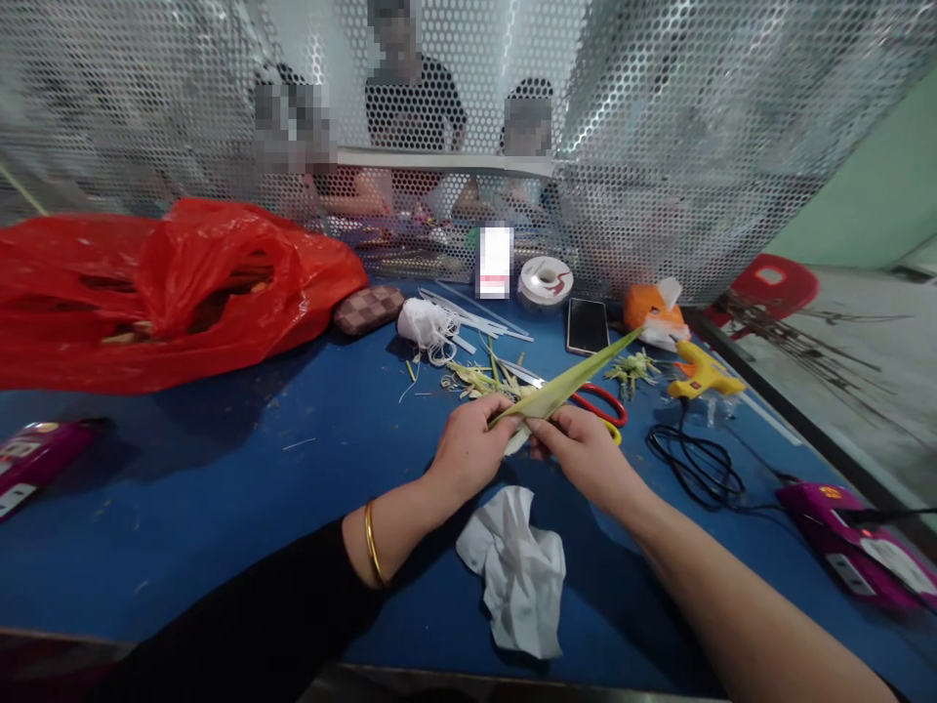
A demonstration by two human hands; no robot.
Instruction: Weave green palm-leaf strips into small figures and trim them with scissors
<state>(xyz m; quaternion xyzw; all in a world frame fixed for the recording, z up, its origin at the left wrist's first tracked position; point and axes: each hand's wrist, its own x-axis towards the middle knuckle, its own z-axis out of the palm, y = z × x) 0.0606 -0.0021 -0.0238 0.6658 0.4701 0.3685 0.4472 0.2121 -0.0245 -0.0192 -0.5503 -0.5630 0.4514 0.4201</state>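
Between my hands is a long, pointed, yellow-green strip of leaf or husk (578, 376), its tip slanting up to the right. My left hand (474, 441) pinches the lower end of it, and my right hand (582, 447) pinches it from the other side. A paler piece shows below the fingers; whether it belongs to the strip I cannot tell. Just behind the hands lie scissors (601, 402) with red and yellow handles, partly hidden, beside yellow-green scraps (475, 379). A crumpled white tissue (516, 576) lies on the blue table in front of my wrists.
At the left sits a red plastic bag (241, 283). Behind are white string (426, 322), a ribbon spool (546, 281) and a phone (587, 325). On the right lie a yellow glue gun (707, 371), its black cable (695, 464) and a purple power strip (856, 537). People sit beyond a perforated screen.
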